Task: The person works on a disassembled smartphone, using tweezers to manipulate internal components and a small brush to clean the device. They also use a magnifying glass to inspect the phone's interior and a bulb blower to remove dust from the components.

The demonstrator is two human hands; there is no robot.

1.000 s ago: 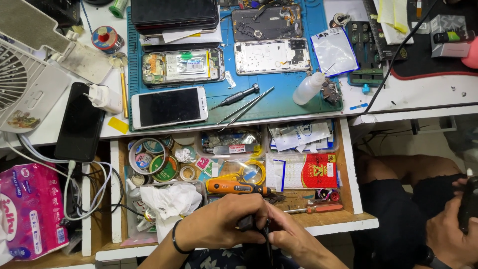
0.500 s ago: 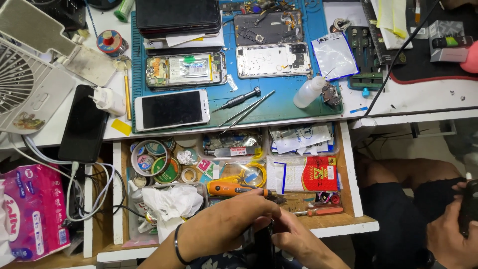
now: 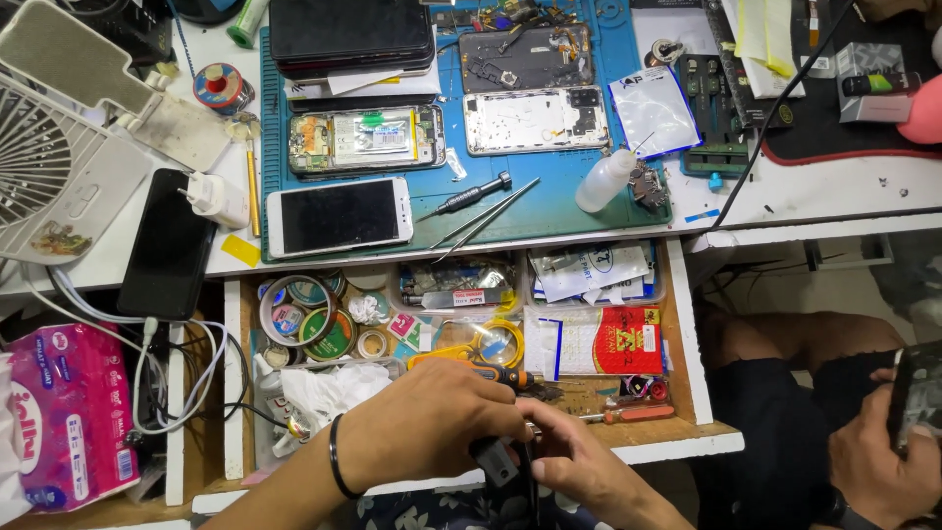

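My left hand [image 3: 432, 422] and my right hand [image 3: 579, 461] meet at the bottom middle, over the front edge of an open wooden drawer [image 3: 692, 393]. Both close on a small black device [image 3: 496, 459] with a dark cable hanging from it. A black band circles my left wrist. Just beyond my fingers lies an orange-handled tool [image 3: 461, 358]. On the blue work mat [image 3: 549, 201] above sit a white phone [image 3: 339, 216] face up, an opened phone body [image 3: 363, 139], two back covers, a screwdriver [image 3: 466, 196] and tweezers [image 3: 486, 221].
The drawer holds tape rolls [image 3: 304, 319], crumpled tissue [image 3: 329, 388], packets and a red box [image 3: 623, 339]. A white fan [image 3: 49, 147], black phone [image 3: 167, 245], white charger and pink tissue pack [image 3: 69, 412] lie left. Another person's hand [image 3: 883, 461] holds a phone at lower right.
My hands stay joined on the black device and shift slightly toward the drawer's front. The view has drifted a little. Nothing on the mat has moved.
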